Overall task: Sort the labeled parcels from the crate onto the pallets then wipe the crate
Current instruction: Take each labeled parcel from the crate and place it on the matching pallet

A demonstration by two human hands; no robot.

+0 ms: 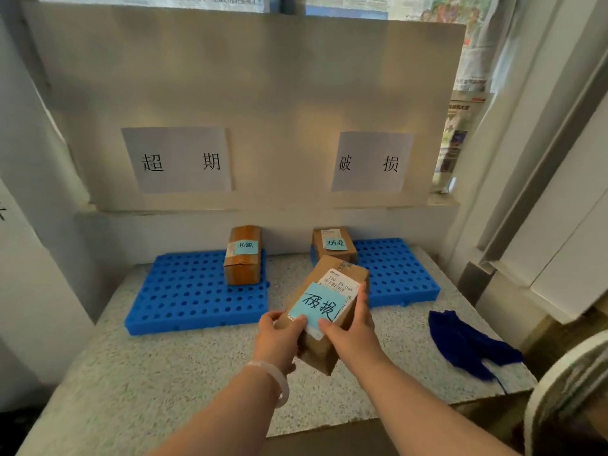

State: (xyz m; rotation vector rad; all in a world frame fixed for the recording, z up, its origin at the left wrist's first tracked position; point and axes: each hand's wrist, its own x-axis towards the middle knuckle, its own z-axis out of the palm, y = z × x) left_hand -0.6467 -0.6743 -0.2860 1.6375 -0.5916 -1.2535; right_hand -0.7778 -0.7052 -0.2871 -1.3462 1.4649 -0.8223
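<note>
The daylight in here is soft and muted. It filters in at the top of the frame through newspaper (460,44) over the window. The white board (250,77) shows faint warm patches across its middle. Shadows lie pale beside the left-hand parcel (243,258), and the lower left corner falls dark. The wide lens bows the board's edges and tilts the uprights at right. The blue note (317,306) on the held parcel (348,271) reads crisp, while the blue cloth (467,340) and the pale round rim (559,390) at lower right are smeared.
</note>
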